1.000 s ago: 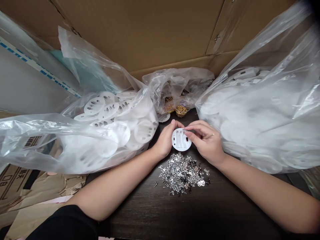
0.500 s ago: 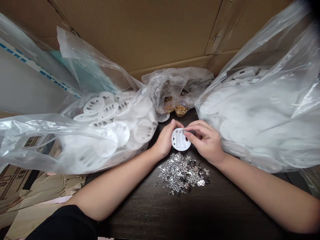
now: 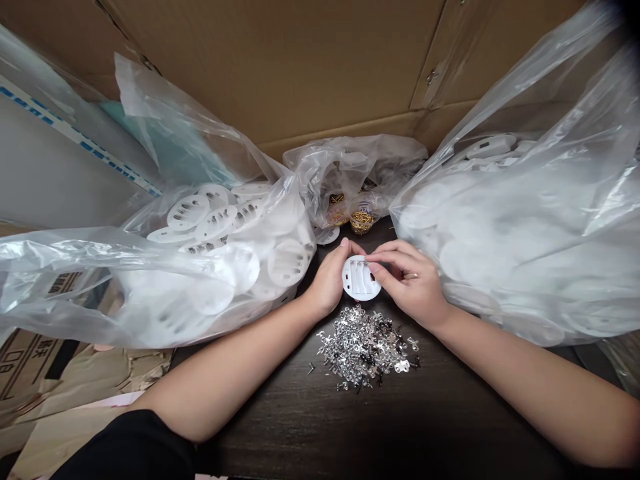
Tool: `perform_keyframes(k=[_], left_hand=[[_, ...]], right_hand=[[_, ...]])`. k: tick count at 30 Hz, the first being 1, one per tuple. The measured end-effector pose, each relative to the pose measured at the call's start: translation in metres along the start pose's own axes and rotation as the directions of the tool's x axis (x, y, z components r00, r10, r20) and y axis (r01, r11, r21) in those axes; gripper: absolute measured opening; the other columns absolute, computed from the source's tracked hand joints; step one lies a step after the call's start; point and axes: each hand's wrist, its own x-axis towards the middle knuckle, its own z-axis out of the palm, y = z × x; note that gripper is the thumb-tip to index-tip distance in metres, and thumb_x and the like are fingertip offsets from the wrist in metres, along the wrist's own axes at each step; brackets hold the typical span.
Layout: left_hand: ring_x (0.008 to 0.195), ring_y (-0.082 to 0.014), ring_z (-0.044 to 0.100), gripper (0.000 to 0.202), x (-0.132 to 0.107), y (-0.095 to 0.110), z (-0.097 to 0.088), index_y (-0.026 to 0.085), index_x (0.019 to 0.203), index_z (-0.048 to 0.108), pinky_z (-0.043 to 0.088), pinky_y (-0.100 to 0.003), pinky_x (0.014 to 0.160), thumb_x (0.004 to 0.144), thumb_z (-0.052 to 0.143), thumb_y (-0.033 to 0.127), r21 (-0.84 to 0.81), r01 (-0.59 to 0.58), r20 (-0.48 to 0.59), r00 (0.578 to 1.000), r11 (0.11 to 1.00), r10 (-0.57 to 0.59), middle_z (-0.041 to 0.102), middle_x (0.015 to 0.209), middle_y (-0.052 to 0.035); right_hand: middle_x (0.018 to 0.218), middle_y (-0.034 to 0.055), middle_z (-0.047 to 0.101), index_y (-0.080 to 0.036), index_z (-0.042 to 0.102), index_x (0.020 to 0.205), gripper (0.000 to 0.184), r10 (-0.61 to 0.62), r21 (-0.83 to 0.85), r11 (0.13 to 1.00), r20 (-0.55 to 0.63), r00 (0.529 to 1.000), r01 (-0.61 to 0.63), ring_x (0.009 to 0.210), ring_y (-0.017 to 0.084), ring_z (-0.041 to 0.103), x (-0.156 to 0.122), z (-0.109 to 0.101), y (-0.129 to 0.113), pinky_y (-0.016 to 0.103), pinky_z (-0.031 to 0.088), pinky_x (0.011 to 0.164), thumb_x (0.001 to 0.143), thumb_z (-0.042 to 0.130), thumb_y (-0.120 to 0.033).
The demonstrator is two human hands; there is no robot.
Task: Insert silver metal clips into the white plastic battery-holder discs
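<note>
- Left hand (image 3: 327, 280): fingers grip a round white battery holder (image 3: 356, 279)
- Right hand (image 3: 407, 283): fingers pinch a tiny metal clip (image 3: 367, 263) on it (hard to see)
- Loose metal clips (image 3: 364, 348) lie just below, on the table (image 3: 380, 433)

Left hand (image 3: 329, 280) hiding the edge of a white battery holder (image 3: 358, 280), metal clips (image 3: 363, 347) blurring together, brass pieces (image 3: 362, 222) clouding behind plastic (image 3: 350, 173), black sleeve (image 3: 130, 447) running off-frame

a dark wood table (image 3: 380, 427) holds loose metal contacts (image 3: 363, 348).
</note>
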Motion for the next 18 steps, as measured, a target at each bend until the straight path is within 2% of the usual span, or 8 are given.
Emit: perform_keyframes(k=[8, 12, 15, 18], left_hand=[[0.056, -0.0119, 0.049, 0.061, 0.0009, 0.0005, -0.0001, 0.017, 0.085, 0.062, 0.039, -0.027, 0.052, 0.096, 0.043, 0.074, -0.003, 0.003, -0.005, 1.0, 1.0, -0.003, 0.055, 0.068, -0.0025], [0.06, -0.0119, 0.049, 0.062, 0.0012, 0.0016, 0.0004, 0.016, 0.082, 0.062, 0.04, -0.026, 0.055, 0.099, 0.039, 0.071, 0.04, -0.032, -0.021, 0.999, 0.999, 0.033, 0.055, 0.07, -0.0035], [0.062, -0.012, 0.049, 0.063, 0.0008, 0.0015, 0.0001, 0.016, 0.082, 0.062, 0.041, -0.026, 0.057, 0.102, 0.035, 0.069, 0.055, -0.037, -0.032, 0.999, 0.998, 0.039, 0.055, 0.07, -0.0038], [0.061, -0.0111, 0.049, 0.064, 0.0002, 0.0007, -0.0005, 0.016, 0.082, 0.063, 0.041, -0.025, 0.057, 0.101, 0.036, 0.071, 0.018, -0.029, -0.025, 0.999, 0.999, 0.029, 0.055, 0.07, -0.0029]], right_hand=[[0.101, 0.0061, 0.067, -0.018, 0.077, 0.108, 0.017, -0.004, 0.014, 1.0, 0.02, 1.0, 0.004, 0.07, 0.009, 0.055, -0.0003, -0.0005, -0.0005, 0.026, 0.042, 0.053, 0.093, 0.068, -0.015], [0.102, 0.0061, 0.067, -0.018, 0.077, 0.108, 0.019, -0.018, 0.02, 1.0, 0.018, 1.0, 0.017, 0.071, 0.009, 0.057, -0.0007, -0.0014, 0.0, 0.025, 0.043, 0.053, 0.094, 0.066, -0.013], [0.104, 0.0075, 0.068, -0.017, 0.077, 0.109, 0.02, -0.048, 0.016, 0.999, 0.021, 0.999, 0.048, 0.083, 0.013, 0.064, 0.0002, -0.0018, 0.0005, 0.027, 0.049, 0.06, 0.093, 0.065, -0.012], [0.107, 0.0091, 0.068, -0.016, 0.077, 0.114, 0.025, -0.099, 0.005, 0.995, 0.029, 0.995, 0.099, 0.096, 0.016, 0.066, 0.0013, -0.0021, 0.0012, 0.032, 0.056, 0.075, 0.094, 0.064, -0.01]])
